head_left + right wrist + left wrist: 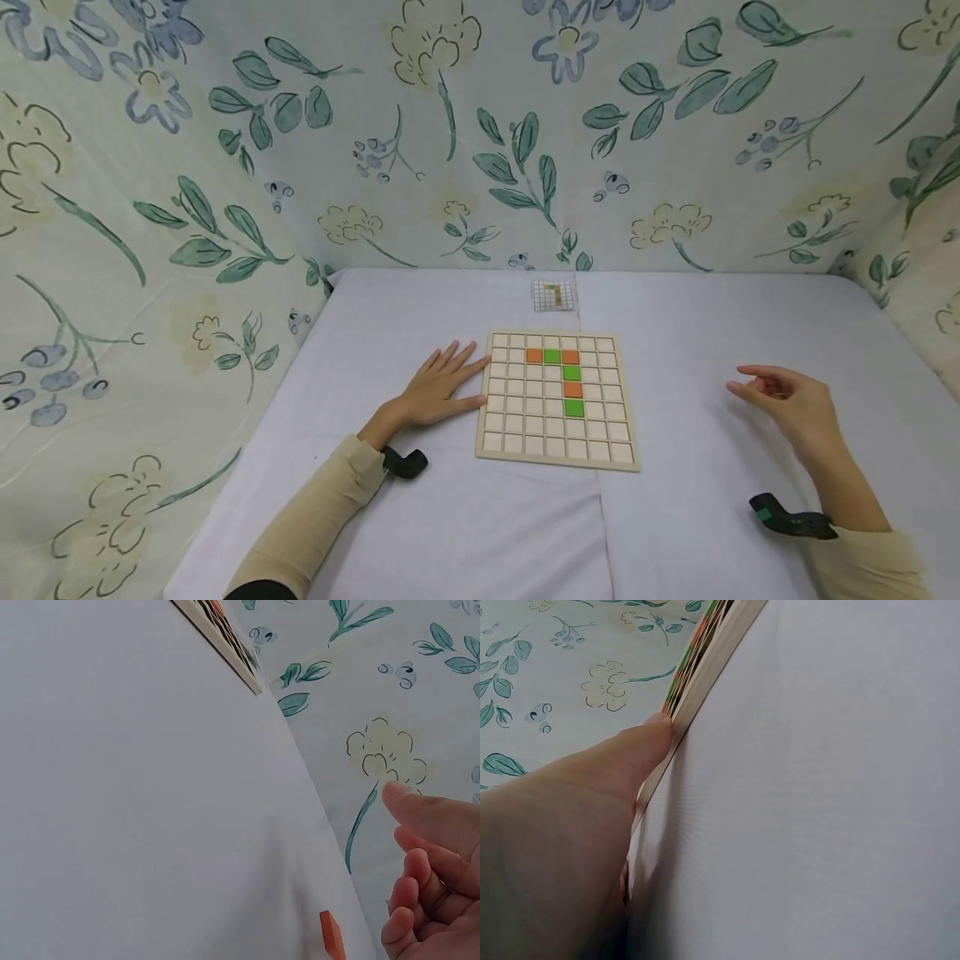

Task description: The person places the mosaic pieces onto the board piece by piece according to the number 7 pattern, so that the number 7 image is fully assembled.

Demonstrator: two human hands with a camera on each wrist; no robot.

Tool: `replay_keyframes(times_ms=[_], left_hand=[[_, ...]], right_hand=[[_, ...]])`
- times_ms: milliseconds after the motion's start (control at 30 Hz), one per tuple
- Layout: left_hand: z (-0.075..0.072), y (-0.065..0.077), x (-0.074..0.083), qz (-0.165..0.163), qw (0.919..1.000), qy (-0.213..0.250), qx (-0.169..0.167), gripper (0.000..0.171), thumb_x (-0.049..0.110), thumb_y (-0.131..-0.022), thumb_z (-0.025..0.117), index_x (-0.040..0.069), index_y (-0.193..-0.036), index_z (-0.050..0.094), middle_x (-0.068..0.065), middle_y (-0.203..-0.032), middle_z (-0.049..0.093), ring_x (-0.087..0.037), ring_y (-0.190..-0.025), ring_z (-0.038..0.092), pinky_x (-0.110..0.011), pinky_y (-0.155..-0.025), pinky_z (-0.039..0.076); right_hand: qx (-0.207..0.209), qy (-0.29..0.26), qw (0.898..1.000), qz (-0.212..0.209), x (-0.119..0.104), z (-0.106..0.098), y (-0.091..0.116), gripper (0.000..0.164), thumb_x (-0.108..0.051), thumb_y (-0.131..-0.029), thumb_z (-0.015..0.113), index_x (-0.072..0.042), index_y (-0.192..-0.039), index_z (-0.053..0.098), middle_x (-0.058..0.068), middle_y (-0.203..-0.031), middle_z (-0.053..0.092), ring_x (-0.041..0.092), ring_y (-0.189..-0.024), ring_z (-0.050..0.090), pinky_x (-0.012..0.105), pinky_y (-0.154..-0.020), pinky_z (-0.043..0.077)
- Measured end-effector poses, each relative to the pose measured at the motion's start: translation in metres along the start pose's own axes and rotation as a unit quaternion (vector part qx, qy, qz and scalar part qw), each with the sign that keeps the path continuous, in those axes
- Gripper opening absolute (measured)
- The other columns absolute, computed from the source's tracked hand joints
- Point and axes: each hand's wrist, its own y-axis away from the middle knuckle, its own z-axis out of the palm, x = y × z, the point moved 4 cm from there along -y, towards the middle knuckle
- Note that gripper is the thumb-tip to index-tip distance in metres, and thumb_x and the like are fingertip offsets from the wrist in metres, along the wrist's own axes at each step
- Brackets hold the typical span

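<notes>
A square wooden grid board (pixel 525 424) lies on the white table, with orange and green tiles (pixel 573 373) set in some of its cells. The coloured tiles alternate in a short row near the top, then run down one column. My left hand (pixel 435 387) lies with spread fingers at the board's left edge; its thumb (pixel 646 742) touches the rim. Off to the right, my right hand (pixel 795 408) hovers over the table, its fingers loosely bent, nothing visible between them. Near those fingers in the right wrist view is an orange tile (pixel 332 935); the head view does not show it.
Behind the board lies a small card (pixel 552 296) printed with a grid and coloured squares. A floral cloth (pixel 450 183) hangs along the table's back and sides. Black bands with wrist cameras (pixel 405 463) are on both wrists.
</notes>
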Motion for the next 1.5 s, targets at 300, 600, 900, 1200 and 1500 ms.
replay_keyframes(times_ms=[300,600,900,1200,1500], left_hand=[[-0.001,0.001,0.000,0.004,1.0000,0.004,0.006,0.075,0.065,-0.099,0.041,0.030,-0.161,0.018,-0.004,-0.167,0.004,-0.030,-0.152,-0.005,-0.051,-0.119,-0.004],[0.001,0.000,-0.001,0.006,0.9999,-0.004,0.007,0.076,0.067,-0.098,0.040,0.030,-0.161,0.017,-0.004,-0.167,0.004,-0.030,-0.152,-0.005,-0.050,-0.120,-0.004],[0.002,0.000,-0.001,0.008,0.9999,0.000,0.010,0.075,0.066,-0.098,0.039,0.030,-0.161,0.018,-0.004,-0.167,0.004,-0.029,-0.152,-0.005,-0.050,-0.120,-0.004],[0.001,0.000,-0.001,0.007,0.9999,-0.002,0.010,0.075,0.066,-0.098,0.040,0.031,-0.161,0.017,-0.004,-0.167,0.004,-0.029,-0.152,-0.005,-0.050,-0.119,-0.005],[0.000,0.000,0.001,0.001,1.0000,-0.001,0.002,0.075,0.066,-0.099,0.039,0.031,-0.161,0.016,-0.004,-0.167,0.003,-0.030,-0.152,-0.006,-0.049,-0.119,-0.006]], right_hand=[[0.017,-0.019,0.998,0.052,0.022,-0.009,-0.003,0.047,-0.034,-0.085,0.081,-0.001,-0.117,0.067,-0.010,-0.080,0.053,0.007,-0.076,0.043,0.024,-0.050,0.036],[0.025,-0.036,0.995,0.091,0.035,-0.015,-0.005,0.036,-0.033,-0.082,0.085,-0.011,-0.107,0.072,-0.012,-0.079,0.053,0.004,-0.076,0.044,0.018,-0.054,0.040],[0.022,-0.045,0.992,0.119,0.044,-0.017,-0.006,0.017,-0.032,-0.081,0.085,-0.027,-0.092,0.074,-0.015,-0.077,0.054,0.003,-0.073,0.046,0.017,-0.054,0.043],[0.007,-0.008,0.990,0.142,0.050,-0.016,-0.009,0.043,-0.033,-0.085,0.081,-0.001,-0.113,0.072,-0.013,-0.083,0.054,0.006,-0.078,0.045,0.015,-0.059,0.045],[0.003,0.046,0.991,0.126,0.047,-0.013,-0.010,0.064,-0.033,-0.088,0.078,0.011,-0.131,0.058,-0.008,-0.082,0.054,0.008,-0.074,0.045,0.019,-0.057,0.042]])
